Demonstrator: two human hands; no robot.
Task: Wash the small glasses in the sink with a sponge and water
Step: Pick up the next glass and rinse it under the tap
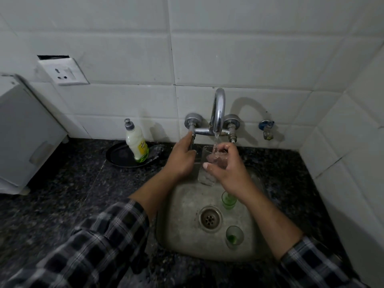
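Note:
Water runs from the chrome tap (218,113) into a clear glass (204,175) that my right hand (228,169) grips over the back of the steel sink (182,231). My left hand (180,156) reaches up and holds the tap's left lever (191,140). Two small green-tinted glasses stand upright in the sink: one (227,201) just below my right wrist, the other (233,236) right of the drain (209,219). No sponge can be made out for certain.
A dish-soap bottle (137,142) stands in a black dish (120,157) on the dark granite counter (72,183), left of the tap. A white appliance (25,129) sits at far left. A wall socket (64,72) is above it; tiled walls close in behind and right.

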